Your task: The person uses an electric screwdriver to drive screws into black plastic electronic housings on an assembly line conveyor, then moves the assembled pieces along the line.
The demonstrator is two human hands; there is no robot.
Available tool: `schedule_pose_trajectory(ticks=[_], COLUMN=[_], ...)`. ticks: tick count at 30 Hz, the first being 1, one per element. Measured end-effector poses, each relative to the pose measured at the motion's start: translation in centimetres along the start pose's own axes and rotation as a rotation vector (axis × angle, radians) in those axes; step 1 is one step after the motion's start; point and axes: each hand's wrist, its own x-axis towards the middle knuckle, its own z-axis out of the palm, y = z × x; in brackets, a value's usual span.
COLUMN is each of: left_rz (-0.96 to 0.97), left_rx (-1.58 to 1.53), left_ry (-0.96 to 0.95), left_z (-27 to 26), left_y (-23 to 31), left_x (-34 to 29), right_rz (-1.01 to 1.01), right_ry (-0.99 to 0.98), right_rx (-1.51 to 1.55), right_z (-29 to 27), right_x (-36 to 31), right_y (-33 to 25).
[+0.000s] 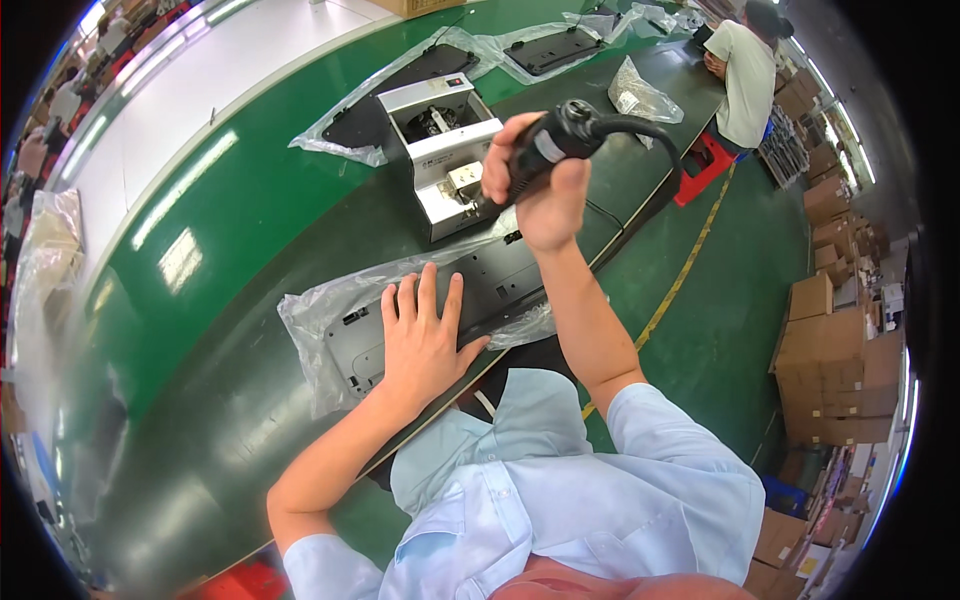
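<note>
My right hand (pixel 548 195) is wrapped round a black electric screwdriver (pixel 545 150) with a cord leaving its top. The tool slants down to the front of a silver screw feeder box (pixel 432 165); its tip is hard to make out there. Spread flat, my left hand (pixel 422 335) presses on a long dark grey panel (pixel 485 285), which looks like a keyboard lying face down. Clear plastic wrap (pixel 310 330) lies under and around that panel.
Beyond the feeder, more dark panels (pixel 430 68) lie on plastic wrap along the green bench (pixel 240 210). A clear plastic bag (pixel 640 95) sits at the far right. Another person (pixel 745 75) sits past the bench end by a red stool (pixel 705 170). Cardboard boxes (pixel 835 350) are stacked rightward.
</note>
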Motion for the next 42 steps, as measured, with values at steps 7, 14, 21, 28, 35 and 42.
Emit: schedule_pose_trajectory(ticks=[7, 14, 21, 28, 35, 42], left_rz=[0.006, 0.003, 0.015, 0.024, 0.018, 0.009], left_rx=[-0.01, -0.01, -0.005, -0.006, 0.001, -0.004], left_ry=[-0.001, 0.014, 0.03, 0.039, 0.015, -0.007], left_z=[0.0, 0.0, 0.1, 0.3, -0.1, 0.0], left_y=[-0.2, -0.3, -0.3, -0.3, -0.4, -0.1], left_x=[0.1, 0.1, -0.1, -0.3, -0.2, 0.0], right_rz=[0.162, 0.23, 0.106, 0.019, 0.175, 0.234], right_ry=[-0.01, -0.049, 0.016, 0.031, -0.005, 0.037], right_rx=[0.064, 0.095, 0.075, -0.034, 0.036, 0.0], right_z=[0.8, 0.7, 1.1, 0.7, -1.0, -1.9], right_x=[-3.7, -3.4, -2.5, 1.6, -5.1, -7.3], right_y=[0.2, 1.9, 0.7, 1.4, -2.5, -2.6])
